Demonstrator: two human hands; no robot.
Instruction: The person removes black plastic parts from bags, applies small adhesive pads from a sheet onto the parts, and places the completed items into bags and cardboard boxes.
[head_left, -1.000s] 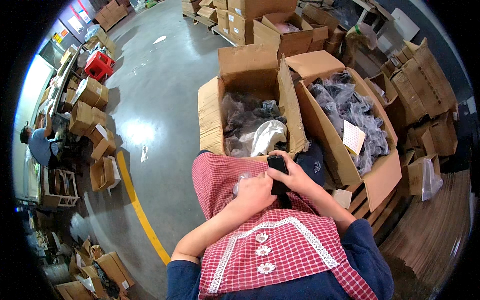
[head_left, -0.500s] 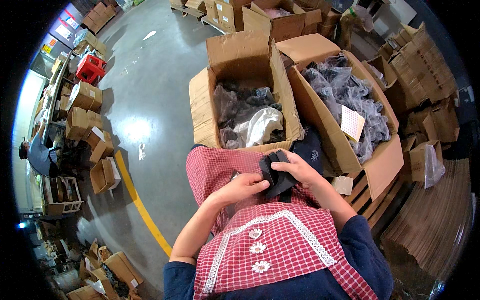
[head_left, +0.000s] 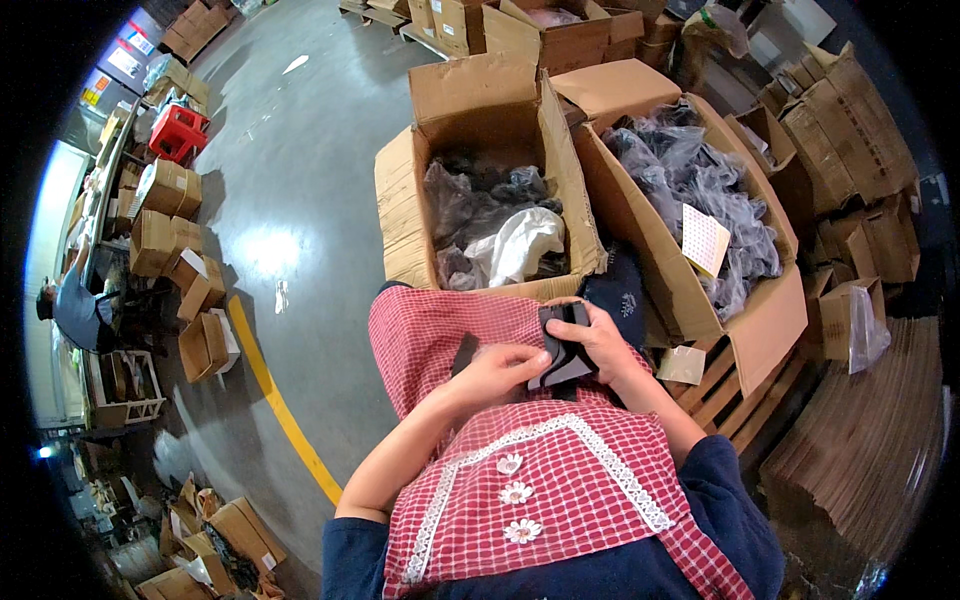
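Over my lap, my right hand (head_left: 598, 342) is closed around a stack of black plastic-looking parts (head_left: 563, 358), thumb across the top. Their exact kind cannot be made out; a smooth greyish face shows on the lower one. My left hand (head_left: 498, 375) is closed, its thumb tip against the left edge of these parts. From behind its fingers sticks out a dark flat piece (head_left: 465, 352), mostly hidden by the hand. Just beyond my knees stands an open carton (head_left: 403, 215) with dark parts in clear plastic bags (head_left: 465, 210) and a white bag (head_left: 525, 245).
A second open carton (head_left: 650, 240) of bagged dark parts, with a dotted card (head_left: 704, 241) on top, stands at right on a wooden pallet (head_left: 755, 405). Flattened cardboard (head_left: 860, 430) is stacked at far right. A person (head_left: 85, 312) is at the left shelving. A yellow line (head_left: 280, 405) crosses the floor.
The black parts have turned in my right hand, so a smooth greyish face now shows. My left thumb has shifted slightly right along their edge.
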